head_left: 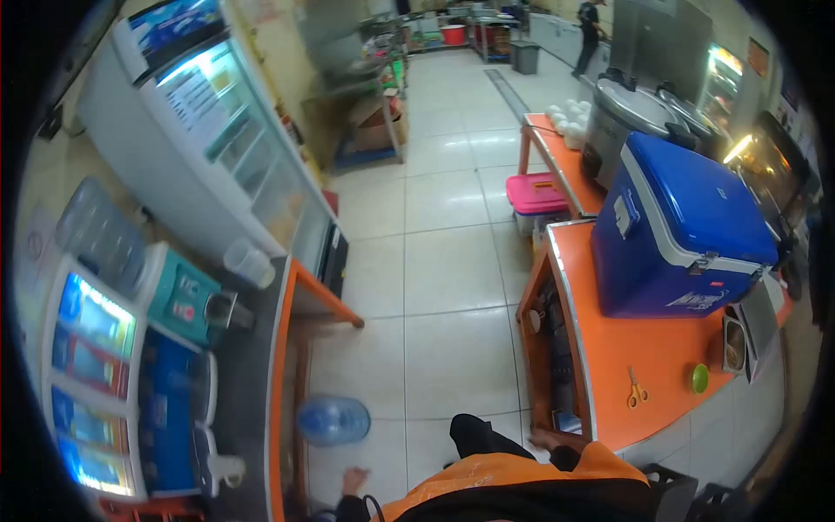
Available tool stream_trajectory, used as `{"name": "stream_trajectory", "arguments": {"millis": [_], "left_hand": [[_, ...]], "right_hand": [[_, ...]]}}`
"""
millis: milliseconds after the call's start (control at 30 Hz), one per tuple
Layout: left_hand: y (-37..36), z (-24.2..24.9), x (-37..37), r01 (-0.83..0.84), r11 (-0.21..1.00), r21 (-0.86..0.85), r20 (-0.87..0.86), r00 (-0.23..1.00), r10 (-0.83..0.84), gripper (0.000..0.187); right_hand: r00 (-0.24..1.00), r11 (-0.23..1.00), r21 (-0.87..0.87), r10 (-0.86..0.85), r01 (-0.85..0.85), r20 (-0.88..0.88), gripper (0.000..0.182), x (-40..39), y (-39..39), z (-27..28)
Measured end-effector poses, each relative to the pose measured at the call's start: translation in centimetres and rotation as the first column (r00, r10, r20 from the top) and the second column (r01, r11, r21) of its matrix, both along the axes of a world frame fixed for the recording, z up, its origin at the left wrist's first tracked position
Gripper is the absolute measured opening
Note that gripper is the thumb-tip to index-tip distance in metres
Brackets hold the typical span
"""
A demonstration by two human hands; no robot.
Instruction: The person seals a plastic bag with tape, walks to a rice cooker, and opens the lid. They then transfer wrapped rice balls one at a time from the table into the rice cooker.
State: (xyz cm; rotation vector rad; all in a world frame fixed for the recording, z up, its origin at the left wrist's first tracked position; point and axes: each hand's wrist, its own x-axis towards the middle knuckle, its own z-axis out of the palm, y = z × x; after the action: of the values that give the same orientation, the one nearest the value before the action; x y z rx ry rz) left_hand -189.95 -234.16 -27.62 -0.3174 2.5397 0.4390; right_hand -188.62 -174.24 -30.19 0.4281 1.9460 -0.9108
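Observation:
My left hand point(355, 480) hangs low over the tiled floor, holding nothing, its fingers loosely apart. The nearest thing to it is a blue-tinted water jug point(334, 421), which lies on the floor beside the left counter. My right hand point(550, 440) is at my side, by the front leg of the orange table point(609, 383), with its fingers stretched out and nothing in them. On that table are a pair of scissors point(637, 390) with yellow handles, a small green bowl point(698, 378) and a large blue cooler box point(678, 235) with its lid closed.
A tiled aisle point(448, 261) runs ahead. To the left stand a glass-door fridge point(235, 130), a drink dispenser point(96, 348) and a dark counter point(248, 374). A pink-lidded box point(537, 193) and a large cooker point(631, 122) are on the right. A person point(589, 35) stands far back.

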Motion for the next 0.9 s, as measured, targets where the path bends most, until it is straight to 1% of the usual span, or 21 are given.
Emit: {"name": "stream_trajectory", "arguments": {"millis": [33, 67, 100, 133, 167, 200, 267, 333, 400, 433, 467, 500, 533, 567, 600, 633, 700, 733, 767, 833, 900], "left_hand": [[-1.1, 1.5, -6.9, -0.094, 0.991, 0.095, -0.175, 0.979, 0.109, 0.017], [-2.1, 1.2, -13.9, -0.170, 0.962, 0.213, -0.372, 0.897, 0.241, 0.010], [-1.3, 4.8, -20.3, -0.192, 0.961, 0.200, -0.344, 0.904, 0.252, 0.006], [0.3, 8.2, -25.8, -0.173, 0.967, 0.186, -0.473, 0.847, 0.243, 0.006], [1.6, 9.6, -30.4, -0.160, 0.972, 0.175, -0.591, 0.772, 0.233, 0.007], [2.7, 9.1, -34.4, -0.150, 0.970, 0.190, -0.602, 0.763, 0.235, 0.007], [5.4, 8.2, -41.0, -0.135, 0.967, 0.215, -0.616, 0.750, 0.242, 0.007], [7.7, 5.0, -45.4, -0.143, 0.981, 0.131, -0.445, 0.876, 0.187, 0.006], [9.9, 3.5, -46.5, 0.074, 0.987, 0.141, -0.441, 0.897, -0.004, 0.005], [10.8, 2.8, -47.1, 0.119, 0.981, 0.153, -0.304, 0.950, -0.068, 0.007], [11.4, 2.5, -47.4, 0.112, 0.982, 0.151, -0.113, 0.989, -0.095, 0.012], [12.1, 2.1, -47.7, 0.118, 0.983, 0.139, 0.083, 0.988, -0.131, 0.018], [13.0, 1.5, -48.9, 0.136, 0.981, 0.138, 0.177, 0.971, -0.160, 0.018], [13.9, 1.0, -50.7, 0.152, 0.979, 0.137, 0.246, 0.952, -0.182, 0.019], [14.7, 0.5, -52.5, 0.161, 0.978, 0.132, 0.291, 0.937, -0.194, 0.020], [15.5, 0.2, -55.1, 0.170, 0.976, 0.134, 0.309, 0.929, -0.205, 0.021], [17.1, -0.6, -61.0, 0.191, 0.973, 0.133, 0.329, 0.917, -0.225, 0.023], [18.0, -1.0, -64.4, 0.210, 0.968, 0.134, 0.326, 0.913, -0.243, 0.024], [18.8, -1.4, -67.9, 0.230, 0.964, 0.136, 0.322, 0.910, -0.262, 0.025], [20.4, -1.9, -75.1, 0.289, 0.948, 0.132, 0.298, 0.901, -0.316, 0.028], [22.8, -2.0, -83.1, 0.382, 0.916, 0.120, 0.232, 0.887, -0.400, 0.031]], "right_hand": [[0.998, 0.999, 0.041, -0.014, 0.011, 0.068, 0.034, 1.1, 1.2, -0.2], [0.992, 0.996, 0.081, -0.051, 0.042, 0.111, 0.034, 1.5, 2.3, -0.1], [0.984, 0.989, 0.121, -0.100, 0.082, 0.149, 0.034, 1.6, 3.2, -0.3], [0.972, 0.982, 0.144, -0.149, 0.123, 0.181, 0.035, 1.3, 3.8, -0.4], [0.959, 0.973, 0.161, -0.195, 0.163, 0.207, 0.035, 0.6, 4.3, -0.9], [0.943, 0.963, 0.175, -0.240, 0.203, 0.230, 0.035, -0.7, 4.4, -0.4], [0.929, 0.952, 0.157, -0.293, 0.262, 0.225, 0.035, -4.4, 4.0, -0.8], [0.938, 0.949, 0.093, -0.313, 0.302, 0.151, 0.036, -11.0, 2.7, -0.9], [0.957, 0.964, -0.030, -0.267, 0.266, -0.110, 0.036, -20.1, 1.8, -2.5], [0.923, 0.967, -0.064, -0.254, 0.246, -0.290, 0.036, -26.2, 1.5, -2.1], [0.907, 0.952, 0.132, -0.212, 0.276, -0.364, 0.036, -34.0, 1.3, 2.3], [0.783, 0.943, 0.114, -0.189, 0.313, -0.593, 0.030, -39.7, 2.2, 6.1], [0.539, 0.919, -0.021, -0.249, 0.394, -0.805, 0.024, -44.9, 3.2, 9.8], [0.514, 0.899, -0.135, -0.356, 0.417, -0.781, 0.019, -49.7, 4.5, 16.0], [0.384, 0.882, -0.174, -0.359, 0.439, -0.851, 0.021, -53.9, 6.0, 21.9], [0.258, 0.862, -0.191, -0.341, 0.469, -0.904, 0.019, -57.2, 7.7, 27.0], [0.041, 0.799, -0.179, -0.246, 0.575, -0.968, 0.016, -62.6, 12.0, 34.1], [-0.002, 0.727, -0.159, -0.211, 0.668, -0.977, 0.015, -64.5, 13.6, 37.9], [-0.040, 0.644, -0.144, -0.173, 0.752, -0.984, 0.013, -66.1, 15.3, 40.6], [-0.251, 0.528, -0.227, -0.027, 0.818, -0.968, 0.011, -68.4, 19.5, 42.9], [-0.411, 0.352, -0.380, 0.012, 0.855, -0.912, 0.009, -70.1, 23.1, 44.0]]}}
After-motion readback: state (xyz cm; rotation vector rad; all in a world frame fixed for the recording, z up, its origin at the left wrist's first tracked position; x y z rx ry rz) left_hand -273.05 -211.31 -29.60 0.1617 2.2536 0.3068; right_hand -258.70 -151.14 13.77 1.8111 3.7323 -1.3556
